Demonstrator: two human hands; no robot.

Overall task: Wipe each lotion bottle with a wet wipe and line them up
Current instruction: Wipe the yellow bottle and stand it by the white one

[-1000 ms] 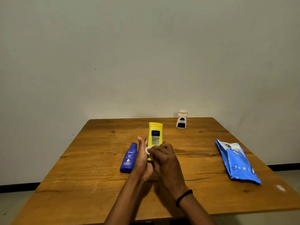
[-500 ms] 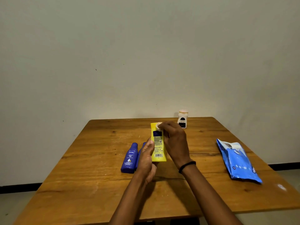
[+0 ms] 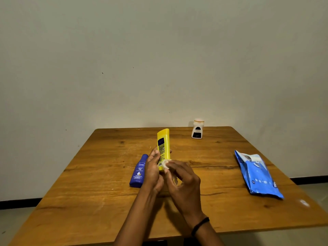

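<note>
My left hand (image 3: 153, 170) grips the lower part of a yellow lotion bottle (image 3: 163, 142), held upright above the middle of the table. My right hand (image 3: 183, 180) pinches a small white wet wipe (image 3: 166, 164) against the bottle's lower right side. A dark blue lotion bottle (image 3: 138, 172) lies flat on the table just left of my left hand. A small white bottle (image 3: 197, 129) with a dark label stands at the far edge, right of centre.
A blue wet wipe pack (image 3: 258, 176) lies on the right side of the wooden table (image 3: 88, 192). A pale wall rises right behind the table's far edge. Floor shows beyond the left and right edges.
My right hand slid the wipe from the top of the yellow bottle down to its lower part. The bottle tilted back slightly in my left hand.
</note>
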